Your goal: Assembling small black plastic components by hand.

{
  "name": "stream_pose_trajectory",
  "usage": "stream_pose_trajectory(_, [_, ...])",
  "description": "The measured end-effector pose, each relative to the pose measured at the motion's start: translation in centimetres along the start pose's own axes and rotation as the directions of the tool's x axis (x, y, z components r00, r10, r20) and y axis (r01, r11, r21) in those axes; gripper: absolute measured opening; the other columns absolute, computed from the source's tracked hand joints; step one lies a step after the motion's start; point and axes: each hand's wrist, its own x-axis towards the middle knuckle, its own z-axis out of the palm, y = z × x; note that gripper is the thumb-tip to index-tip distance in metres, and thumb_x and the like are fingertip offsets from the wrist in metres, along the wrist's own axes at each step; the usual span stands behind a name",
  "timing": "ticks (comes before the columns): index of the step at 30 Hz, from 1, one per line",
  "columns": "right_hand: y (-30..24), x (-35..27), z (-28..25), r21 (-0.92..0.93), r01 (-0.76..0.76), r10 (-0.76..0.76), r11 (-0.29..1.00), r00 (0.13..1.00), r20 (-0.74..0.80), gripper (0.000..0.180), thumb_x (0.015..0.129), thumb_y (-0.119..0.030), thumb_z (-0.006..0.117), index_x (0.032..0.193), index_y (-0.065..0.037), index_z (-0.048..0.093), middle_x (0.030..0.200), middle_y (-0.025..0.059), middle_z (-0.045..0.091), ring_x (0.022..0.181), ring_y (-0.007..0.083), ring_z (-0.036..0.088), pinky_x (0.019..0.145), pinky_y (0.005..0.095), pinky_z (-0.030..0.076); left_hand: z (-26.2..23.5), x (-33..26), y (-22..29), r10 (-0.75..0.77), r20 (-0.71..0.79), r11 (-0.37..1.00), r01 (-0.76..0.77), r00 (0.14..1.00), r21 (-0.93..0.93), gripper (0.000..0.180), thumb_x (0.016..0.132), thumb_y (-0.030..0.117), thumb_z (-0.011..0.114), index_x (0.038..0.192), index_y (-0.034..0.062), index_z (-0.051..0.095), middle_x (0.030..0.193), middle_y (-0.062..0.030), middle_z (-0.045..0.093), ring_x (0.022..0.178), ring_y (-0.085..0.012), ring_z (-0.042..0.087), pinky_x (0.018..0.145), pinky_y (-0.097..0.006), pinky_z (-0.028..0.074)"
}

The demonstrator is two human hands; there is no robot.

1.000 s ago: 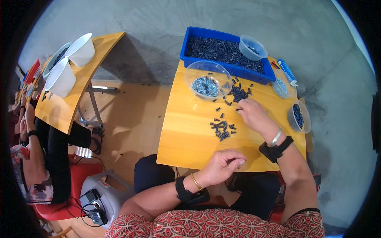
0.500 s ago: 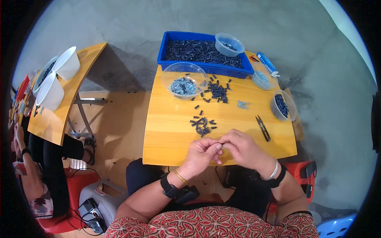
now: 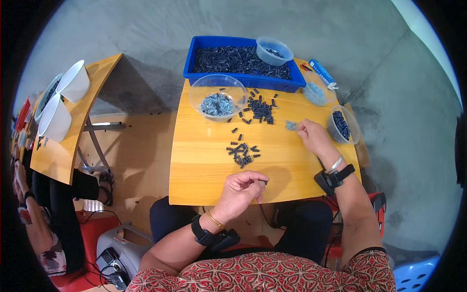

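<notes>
My left hand [image 3: 242,190] hovers over the near edge of the wooden table [image 3: 204,165], fingers pinched on a small dark part [image 3: 265,182]. My right hand [image 3: 313,136] reaches out to the right, its fingertips at a small heap of silvery bits [image 3: 290,125]. A loose cluster of small dark parts [image 3: 242,152] lies between the hands, and a second cluster [image 3: 260,108] sits farther back. A clear bowl [image 3: 217,95] holds shiny bluish pieces.
A blue bin [image 3: 242,60] full of dark parts stands at the back with a clear tub [image 3: 274,50] on it. Two small clear tubs [image 3: 342,124] [image 3: 314,92] sit at the right. A second table [image 3: 68,131] with white bowls [image 3: 54,118] stands left; another person [image 3: 34,219] sits there.
My hands were together at the near edge half a second ago. Now the right hand has moved out to the silvery heap, and the left stays near holding a dark part.
</notes>
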Motion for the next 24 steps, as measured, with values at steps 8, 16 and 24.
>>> stream_pose_trajectory(8, [-1.5,0.1,0.1,-0.049,0.018,-0.017,0.999,1.000,0.016,0.009,0.072,-0.006,0.056,0.078,-0.003,0.049,0.076,0.0163,0.056,0.075,0.0357,0.054,0.063,0.0429,0.042,0.1,-0.1,0.3,-0.017,0.002,1.000,0.017,1.000,-0.007,0.014,0.079,-0.002,0.049,0.088,-0.0020,0.059,0.069,-0.0046,0.056,0.055,-0.0121,0.053,0.053,-0.024,0.044])
stream_pose_trajectory(16, [-1.3,-1.4,-0.2,0.189,0.025,-0.047,0.982,0.992,0.115,0.008,0.072,-0.001,0.053,0.079,-0.002,0.051,0.072,0.0139,0.056,0.068,0.0281,0.056,0.061,0.0342,0.044,-0.1,-0.1,0.1,-0.011,0.022,1.000,0.012,1.000,-0.021,0.014,0.079,0.001,0.050,0.089,-0.0022,0.059,0.069,-0.0030,0.056,0.054,-0.0083,0.053,0.052,-0.021,0.043])
stream_pose_trajectory(24, [-1.3,-1.9,-0.1,0.195,-0.002,0.005,0.981,1.000,-0.015,0.009,0.072,0.000,0.055,0.080,0.000,0.052,0.072,0.0141,0.057,0.067,0.0273,0.057,0.060,0.0321,0.044,-0.3,0.1,-0.1,0.034,0.025,0.998,-0.032,0.999,-0.060,0.014,0.079,-0.002,0.048,0.089,-0.0022,0.058,0.071,-0.0061,0.057,0.056,-0.0136,0.053,0.054,-0.026,0.046])
